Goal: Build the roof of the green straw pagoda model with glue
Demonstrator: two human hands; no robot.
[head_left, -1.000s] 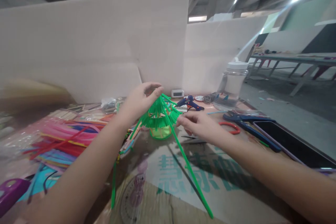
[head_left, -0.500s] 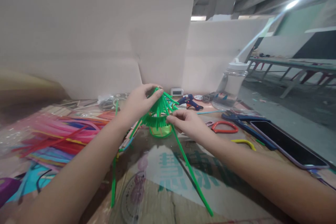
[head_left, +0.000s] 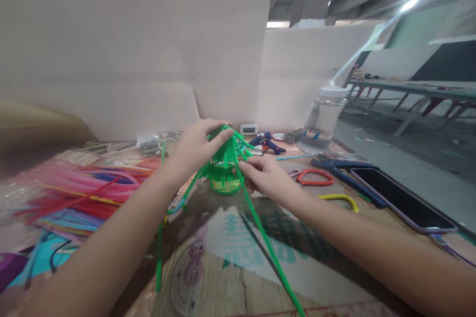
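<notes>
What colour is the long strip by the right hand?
The long strip is green; head view shows it.

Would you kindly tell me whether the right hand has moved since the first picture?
Yes: judged against the glue gun, the right hand has shifted left, closer to the green structure.

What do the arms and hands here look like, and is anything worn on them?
They are human and bare: no glove on the left hand or right hand, and no sleeve or watch visible on the left forearm or right forearm.
</notes>
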